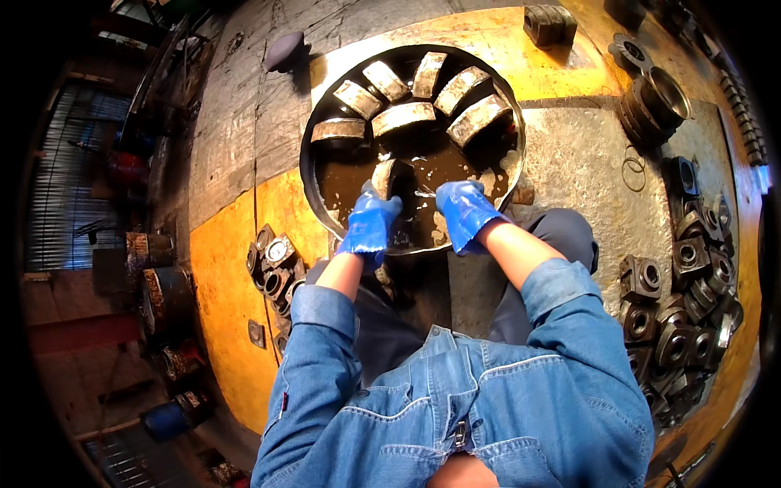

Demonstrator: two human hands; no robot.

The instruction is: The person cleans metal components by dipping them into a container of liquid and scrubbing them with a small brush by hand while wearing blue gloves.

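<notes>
A denim shirt (488, 407) fills the view at six o'clock, its two rolled sleeves leading up to two blue rubber gloves. The left hand (370, 226) closes its fingers round a wet metal block (384, 175), holding it on edge in the brown liquid near the middle of the round pan (313, 175). The right hand (464, 213) lies just beside it at the block's three o'clock, fingers curled down into the liquid; whether they grip anything I cannot tell. Six more blocks (404, 116) lean in a fan along the pan's far wall, from nine o'clock round to two o'clock. At four o'clock from the pan a heap of dark cast housings (679, 325) lies on the floor, too tangled to count. A smaller cluster of housings (272, 264) sits at eight o'clock. A stack of rings (655, 102) stands at two o'clock, and one dark mushroom-shaped knob (286, 50) at eleven o'clock.
</notes>
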